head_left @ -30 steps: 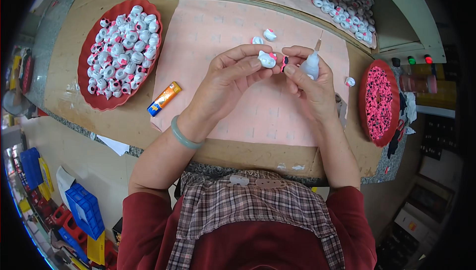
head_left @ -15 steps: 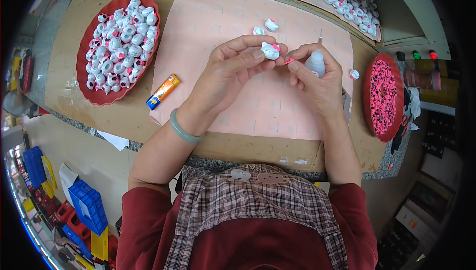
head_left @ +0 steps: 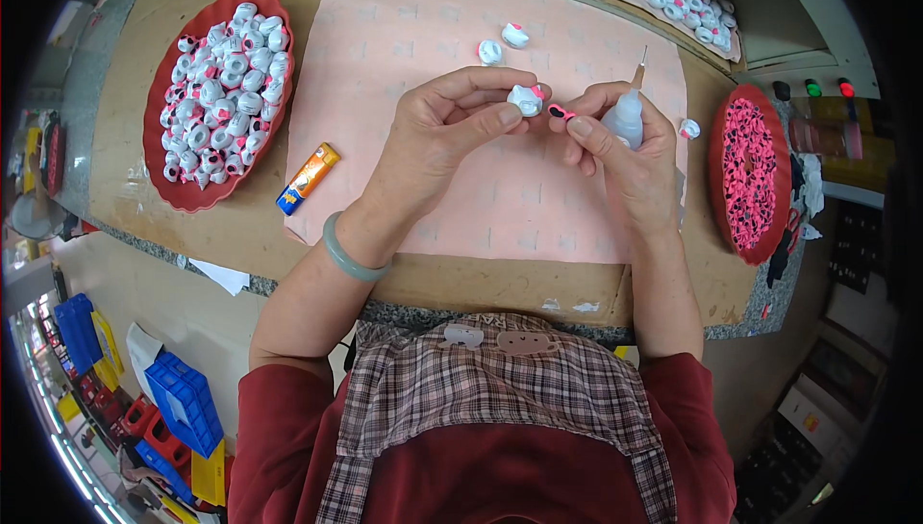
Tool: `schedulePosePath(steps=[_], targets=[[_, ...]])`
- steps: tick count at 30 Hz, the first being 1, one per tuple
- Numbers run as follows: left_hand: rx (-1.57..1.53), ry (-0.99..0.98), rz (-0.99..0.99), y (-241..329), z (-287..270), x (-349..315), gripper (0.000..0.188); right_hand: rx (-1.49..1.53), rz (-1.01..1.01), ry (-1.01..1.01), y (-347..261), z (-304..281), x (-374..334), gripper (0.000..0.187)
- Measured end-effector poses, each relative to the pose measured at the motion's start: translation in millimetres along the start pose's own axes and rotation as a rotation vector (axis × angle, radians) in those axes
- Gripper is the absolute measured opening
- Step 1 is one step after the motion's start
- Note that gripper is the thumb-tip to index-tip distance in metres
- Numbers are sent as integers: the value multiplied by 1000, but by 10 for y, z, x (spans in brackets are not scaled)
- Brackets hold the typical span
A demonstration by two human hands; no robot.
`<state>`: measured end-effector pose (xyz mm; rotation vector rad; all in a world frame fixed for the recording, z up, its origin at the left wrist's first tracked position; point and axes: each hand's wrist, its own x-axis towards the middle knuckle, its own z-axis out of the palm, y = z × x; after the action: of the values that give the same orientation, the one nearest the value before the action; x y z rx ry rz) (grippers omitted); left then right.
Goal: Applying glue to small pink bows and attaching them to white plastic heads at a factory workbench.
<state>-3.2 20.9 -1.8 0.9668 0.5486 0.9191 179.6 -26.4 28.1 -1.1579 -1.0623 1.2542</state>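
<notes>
Between the thumb and fingers of my left hand is a small white cat-head figure with a pink bow. My right hand pinches tiny pink-and-black sunglasses at its fingertips, just right of the cat head and apart from it. Tucked in the same hand is a small translucent glue bottle, its thin needle tip pointing up. Two more white heads lie on the pink sheet beyond my hands, and another white head sits right of my right hand.
A red scalloped tray heaped with white heads stands at the left, beside an orange-and-blue tube-shaped pack. At the right is a red tray of pink-and-black pieces. A framed shelf with many heads borders the back.
The pink piece in my right fingers has turned, so its black lenses now show. The glue bottle has come more upright. The whole view has shifted slightly.
</notes>
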Motion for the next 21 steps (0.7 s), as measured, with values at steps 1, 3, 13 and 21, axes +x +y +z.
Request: schedulePosePath(steps=[1, 3, 13, 21], targets=[[23, 6, 10, 6, 9, 0, 26, -7, 11, -4, 3, -14, -1, 10], [46, 10, 16, 5, 15, -4, 26, -21, 33, -13, 15, -41, -3, 9], [154, 21, -17, 30, 59, -28, 29, -34, -18, -34, 87, -19, -4, 9], [199, -13, -28, 11, 76, -40, 29, -24, 33, -18, 89, -38, 4, 10]])
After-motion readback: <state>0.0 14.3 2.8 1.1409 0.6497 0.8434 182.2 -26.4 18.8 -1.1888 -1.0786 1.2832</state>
